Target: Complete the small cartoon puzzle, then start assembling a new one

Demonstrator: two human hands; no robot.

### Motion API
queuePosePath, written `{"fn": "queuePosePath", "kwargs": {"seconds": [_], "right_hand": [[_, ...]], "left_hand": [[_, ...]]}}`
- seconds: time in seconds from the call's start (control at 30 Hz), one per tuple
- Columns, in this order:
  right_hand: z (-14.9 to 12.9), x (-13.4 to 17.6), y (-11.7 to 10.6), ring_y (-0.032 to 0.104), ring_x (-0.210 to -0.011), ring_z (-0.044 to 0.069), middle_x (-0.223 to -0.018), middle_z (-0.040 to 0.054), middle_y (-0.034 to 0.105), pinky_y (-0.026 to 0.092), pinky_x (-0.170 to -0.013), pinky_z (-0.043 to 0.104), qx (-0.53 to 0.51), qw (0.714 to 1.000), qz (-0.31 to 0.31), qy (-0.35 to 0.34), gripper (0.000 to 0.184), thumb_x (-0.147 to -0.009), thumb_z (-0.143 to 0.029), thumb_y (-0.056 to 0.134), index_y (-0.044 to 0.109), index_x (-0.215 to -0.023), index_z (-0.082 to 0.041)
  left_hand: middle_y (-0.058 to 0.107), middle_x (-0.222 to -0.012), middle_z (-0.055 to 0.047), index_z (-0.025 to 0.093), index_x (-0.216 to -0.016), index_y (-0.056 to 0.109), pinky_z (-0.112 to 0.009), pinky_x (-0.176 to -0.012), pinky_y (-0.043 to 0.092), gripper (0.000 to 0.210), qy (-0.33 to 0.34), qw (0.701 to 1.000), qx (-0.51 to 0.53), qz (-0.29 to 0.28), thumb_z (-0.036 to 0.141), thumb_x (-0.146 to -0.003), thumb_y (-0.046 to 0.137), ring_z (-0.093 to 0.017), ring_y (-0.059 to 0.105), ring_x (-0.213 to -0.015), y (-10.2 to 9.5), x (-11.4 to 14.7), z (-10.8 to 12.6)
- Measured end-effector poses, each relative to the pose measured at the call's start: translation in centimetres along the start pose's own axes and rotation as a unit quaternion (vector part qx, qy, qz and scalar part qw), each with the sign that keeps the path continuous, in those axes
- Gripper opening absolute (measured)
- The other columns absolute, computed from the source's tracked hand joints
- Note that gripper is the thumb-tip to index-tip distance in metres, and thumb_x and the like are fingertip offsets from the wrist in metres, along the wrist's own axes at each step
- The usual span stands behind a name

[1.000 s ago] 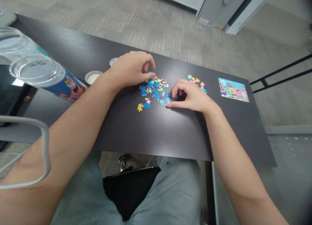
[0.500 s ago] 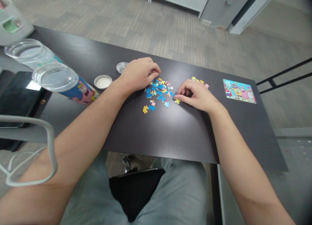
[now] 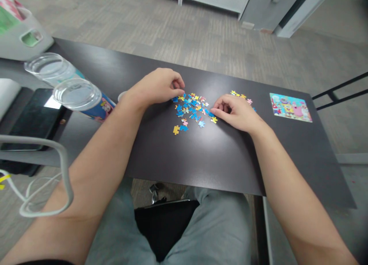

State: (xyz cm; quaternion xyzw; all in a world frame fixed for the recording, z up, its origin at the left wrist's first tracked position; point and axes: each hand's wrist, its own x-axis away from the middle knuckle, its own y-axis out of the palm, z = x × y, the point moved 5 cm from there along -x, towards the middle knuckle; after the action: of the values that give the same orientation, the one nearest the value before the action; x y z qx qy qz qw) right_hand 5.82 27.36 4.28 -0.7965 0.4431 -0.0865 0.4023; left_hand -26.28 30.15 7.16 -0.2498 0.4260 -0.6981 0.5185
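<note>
Flanking puzzle pieces (image 3: 195,102), left hand (image 3: 161,85) nearer the table's (image 3: 198,156) far edge, blue piece (image 3: 211,113) left of right hand (image 3: 237,112), we can't tell either grip.

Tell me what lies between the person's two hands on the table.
The head view shows a scattered heap of jigsaw puzzle pieces between the left hand and right hand.

You wear grey-green trousers (image 3: 221,226), creased over the thighs; a black sleeve edge (image 3: 46,262) shows. Your left hand (image 3: 161,85) and right hand (image 3: 237,112) are bare.
</note>
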Motion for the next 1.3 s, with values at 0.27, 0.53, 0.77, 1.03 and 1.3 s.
{"fn": "queuePosePath", "kwargs": {"seconds": [0.27,0.53,0.77,1.03,1.3], "right_hand": [[0.0,0.1,0.1,0.059,-0.073,0.023,-0.09,0.002,0.075,0.047,-0.074,0.043,0.002,1.0,0.006,-0.01,0.017,-0.108,-0.041,0.091,0.081,-0.102,-0.029],[-0.1,0.0,0.2,0.057,-0.073,0.023,-0.088,0.0014,0.072,0.045,-0.072,0.041,0.004,1.0,0.006,-0.008,0.017,-0.107,-0.04,0.093,0.08,-0.103,-0.029],[-0.3,0.0,0.2,0.058,-0.075,0.024,-0.091,0.0023,0.073,0.047,-0.077,0.043,0.016,1.0,0.003,-0.018,0.016,-0.107,-0.038,0.092,0.08,-0.102,-0.029],[-0.3,0.0,0.3,0.06,-0.078,0.024,-0.092,0.0021,0.072,0.046,-0.08,0.043,0.017,1.0,0.002,-0.022,0.01,-0.106,-0.033,0.09,0.081,-0.104,-0.029],[-0.3,0.0,0.3,0.06,-0.08,0.026,-0.091,0.0026,0.073,0.048,-0.081,0.043,0.022,1.0,0.002,-0.013,0.017,-0.108,-0.041,0.093,0.081,-0.104,-0.029]], "left_hand": [[0.096,-0.13,-0.013,0.026,-0.137,0.103,-0.046,-0.115,0.068,0.052,0.002,0.999,-0.028,-0.047,0.06,-0.098,0.096,-0.035,0.09,-0.12,-0.3,0.5,0.4],[0.097,-0.119,-0.01,0.029,-0.12,0.101,-0.045,-0.107,0.068,0.041,0.024,0.999,-0.002,-0.031,0.063,-0.096,0.097,-0.034,0.088,-0.119,-0.1,0.6,1.2],[0.098,-0.114,-0.009,0.026,-0.12,0.096,-0.05,-0.099,0.07,0.04,-0.01,0.992,0.124,-0.015,0.062,-0.103,0.095,-0.031,0.088,-0.113,-0.9,0.9,2.5],[0.097,-0.115,-0.013,0.022,-0.123,0.097,-0.046,-0.096,0.073,0.038,-0.007,0.984,0.172,-0.045,0.055,-0.104,0.095,-0.033,0.092,-0.112,-0.3,0.9,3.5],[0.098,-0.109,-0.009,0.028,-0.125,0.099,-0.045,-0.096,0.072,0.039,0.018,0.98,0.161,-0.114,0.06,-0.104,0.097,-0.031,0.093,-0.106,0.4,1.3,5.3]]}}
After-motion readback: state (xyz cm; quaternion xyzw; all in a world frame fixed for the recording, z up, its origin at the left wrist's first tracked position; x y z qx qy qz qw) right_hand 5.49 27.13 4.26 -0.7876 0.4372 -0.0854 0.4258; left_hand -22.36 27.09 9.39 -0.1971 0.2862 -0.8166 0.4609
